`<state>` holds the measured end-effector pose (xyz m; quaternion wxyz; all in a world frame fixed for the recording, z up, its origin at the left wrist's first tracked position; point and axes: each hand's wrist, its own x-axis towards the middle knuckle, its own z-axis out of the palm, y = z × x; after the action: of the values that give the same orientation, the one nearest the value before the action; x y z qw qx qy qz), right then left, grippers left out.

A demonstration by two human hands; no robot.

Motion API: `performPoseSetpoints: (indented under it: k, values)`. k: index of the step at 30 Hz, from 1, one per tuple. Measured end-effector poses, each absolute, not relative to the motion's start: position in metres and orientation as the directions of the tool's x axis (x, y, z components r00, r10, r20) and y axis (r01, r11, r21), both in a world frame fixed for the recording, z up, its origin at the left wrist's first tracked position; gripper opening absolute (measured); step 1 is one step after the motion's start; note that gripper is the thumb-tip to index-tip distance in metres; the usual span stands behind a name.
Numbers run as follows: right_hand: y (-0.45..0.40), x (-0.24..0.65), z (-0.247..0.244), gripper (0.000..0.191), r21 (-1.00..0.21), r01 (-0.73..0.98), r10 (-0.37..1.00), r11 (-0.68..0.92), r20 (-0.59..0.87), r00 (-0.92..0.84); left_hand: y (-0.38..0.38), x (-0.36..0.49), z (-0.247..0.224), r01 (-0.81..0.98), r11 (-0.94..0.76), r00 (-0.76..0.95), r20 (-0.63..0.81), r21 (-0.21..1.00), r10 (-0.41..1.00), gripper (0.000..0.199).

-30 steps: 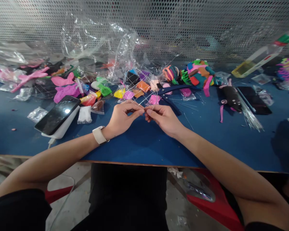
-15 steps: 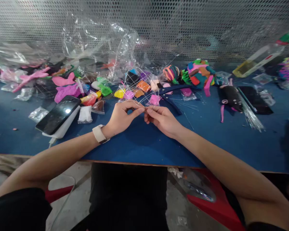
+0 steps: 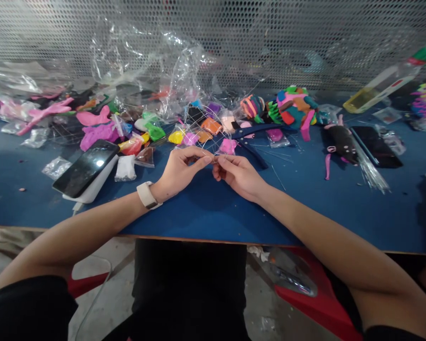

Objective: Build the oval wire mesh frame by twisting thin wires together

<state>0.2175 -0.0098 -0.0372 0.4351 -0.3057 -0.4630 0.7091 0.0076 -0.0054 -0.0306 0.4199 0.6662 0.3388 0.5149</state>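
Head view showed left hand [image 3: 185, 171] and right hand [image 3: 239, 176] pinching thin wire [image 3: 213, 142], the bottle label [image 3: 396, 84] unreadably small.

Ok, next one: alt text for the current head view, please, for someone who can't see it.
A person's left hand and right hand pinch thin wires close together over a blue table. Beyond them lie bright clay-like lumps, some bagged; a phone lies at left, a bottle leans at far right.
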Motion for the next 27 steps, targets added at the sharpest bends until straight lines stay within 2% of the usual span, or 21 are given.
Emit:
performPoseSetpoints:
  k: [11,17,22,27]
  values:
    - [-0.0088,0.2147,-0.0398,0.044,-0.929,-0.33,0.917,-0.17,-0.026,-0.398,-0.0064,0.0083,-0.0306,0.058,-0.371,0.214,0.352,0.927,0.911,0.027]
    - [-0.0114,0.2151,-0.037,0.047,-0.958,-0.277,0.927,-0.075,0.035,-0.373,-0.0063,0.0089,-0.0339,0.053,-0.409,0.19,0.393,0.911,0.9,0.024]
    - [-0.0156,0.2155,-0.0349,0.045,-0.976,-0.216,0.953,0.027,0.09,-0.288,-0.0087,0.0083,-0.0298,0.121,-0.422,0.19,0.397,0.898,0.898,0.023]
    - [-0.0165,0.2168,-0.0323,0.044,-0.976,-0.213,0.96,0.038,0.095,-0.264,-0.009,0.0077,-0.0274,0.146,-0.438,0.193,0.409,0.887,0.892,0.024]
